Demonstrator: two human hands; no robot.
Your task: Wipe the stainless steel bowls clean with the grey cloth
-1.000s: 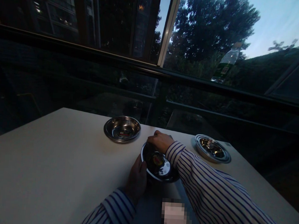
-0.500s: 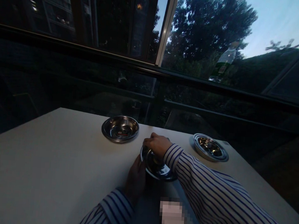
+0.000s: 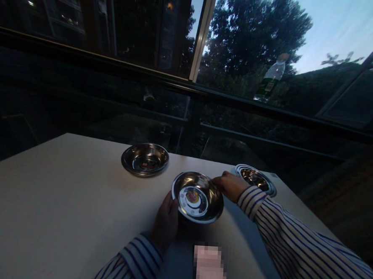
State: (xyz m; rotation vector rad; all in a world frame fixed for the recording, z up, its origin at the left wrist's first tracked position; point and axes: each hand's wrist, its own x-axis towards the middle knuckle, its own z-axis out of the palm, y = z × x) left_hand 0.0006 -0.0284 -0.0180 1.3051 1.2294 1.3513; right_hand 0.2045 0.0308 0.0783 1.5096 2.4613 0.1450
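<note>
A shiny steel bowl (image 3: 197, 196) with a round sticker inside sits tilted in front of me on the pale table (image 3: 59, 207). My left hand (image 3: 165, 222) grips its near left rim, fingers curled. At the bowl's far right rim lies my right hand (image 3: 229, 185), fingers closed on the edge. Both arms wear striped sleeves.
A second steel bowl (image 3: 145, 159) stands at the back of the table, left of centre. A stack of steel bowls (image 3: 255, 179) sits at the back right, just behind my right hand. A dark railing and windows rise beyond the table; a plastic bottle (image 3: 269, 82) stands on the ledge.
My right hand has moved from over the bowl's far left rim to its right rim, uncovering the inside. The bowl now faces up towards me. The left hand stays put.
</note>
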